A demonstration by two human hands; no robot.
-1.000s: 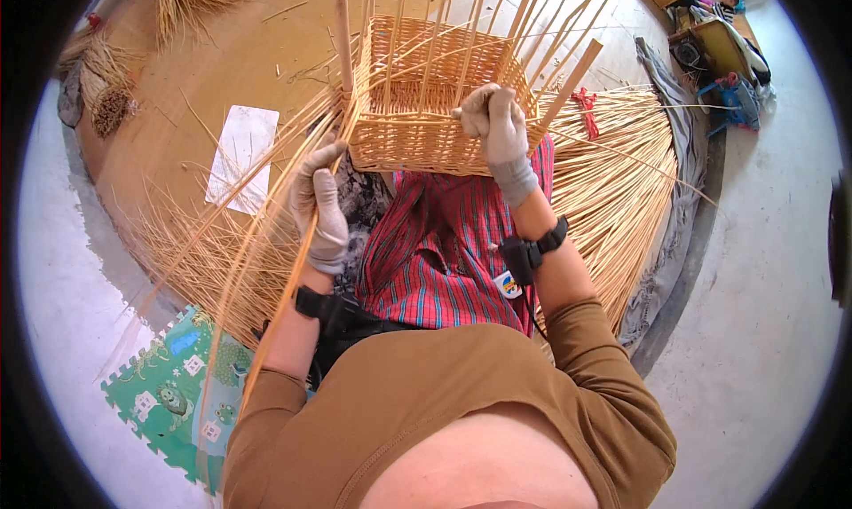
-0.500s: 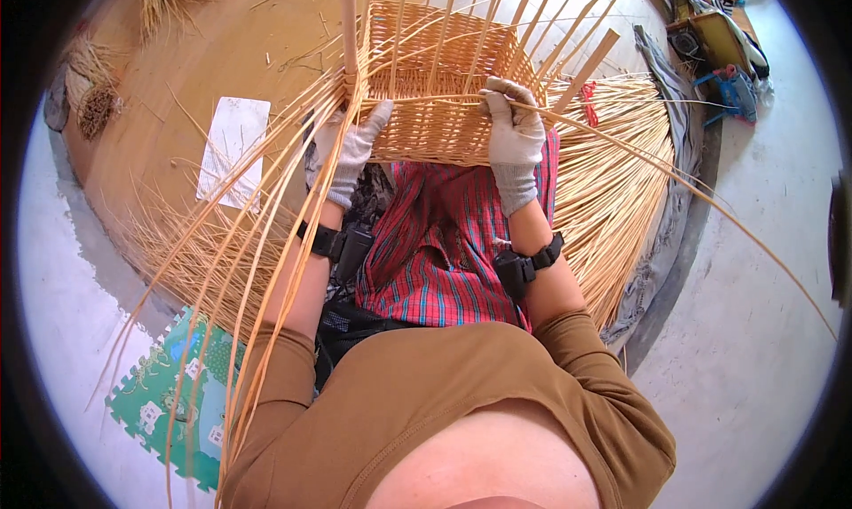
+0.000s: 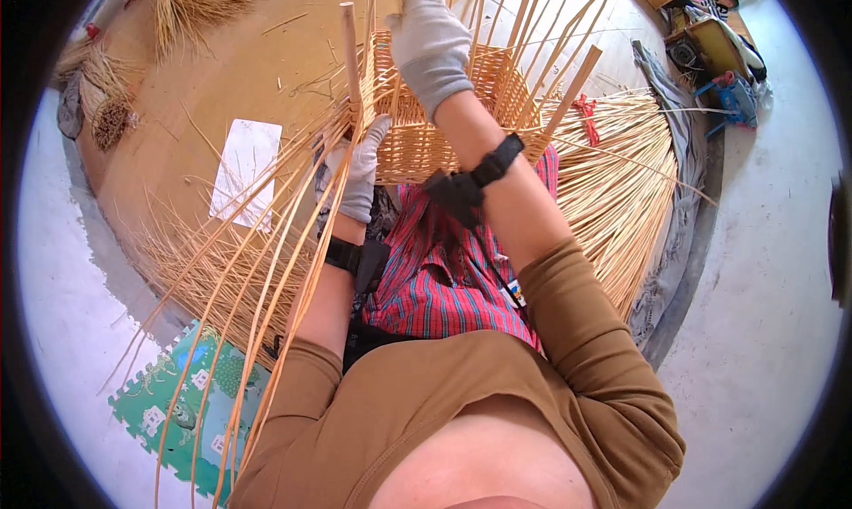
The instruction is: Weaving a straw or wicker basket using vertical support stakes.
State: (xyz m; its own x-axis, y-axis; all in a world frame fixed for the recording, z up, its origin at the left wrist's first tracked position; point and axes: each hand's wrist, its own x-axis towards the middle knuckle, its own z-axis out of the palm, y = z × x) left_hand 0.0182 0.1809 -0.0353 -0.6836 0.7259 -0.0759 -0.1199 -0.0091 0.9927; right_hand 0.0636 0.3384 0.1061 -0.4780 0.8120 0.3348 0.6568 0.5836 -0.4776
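A half-woven wicker basket (image 3: pixel 417 149) stands in front of my lap, with upright stakes rising from its sides. My left hand (image 3: pixel 359 176), in a pale glove, is closed on its near left corner, thumb up against the weave. Long loose willow rods (image 3: pixel 253 309) fan out from that corner over my left forearm. Stretched forward above the basket, my gloved right hand (image 3: pixel 430 52) is among the tall stakes, its fingers curled near the upper edge of the view. Whatever they hold is hidden. Thick wooden posts (image 3: pixel 351 52) stand at the basket's corners.
A big bundle of peeled rods (image 3: pixel 612 189) with a red tie lies at the right. Thin rods (image 3: pixel 213 269) are scattered at the left, near a white sheet (image 3: pixel 247 172) and a green foam mat (image 3: pixel 177 402). More bundles (image 3: pixel 191 12) lie at the far left.
My right hand has left the near right side of the basket and reached forward and left over it. My left hand stays at its corner. The long rod on the right has swung back.
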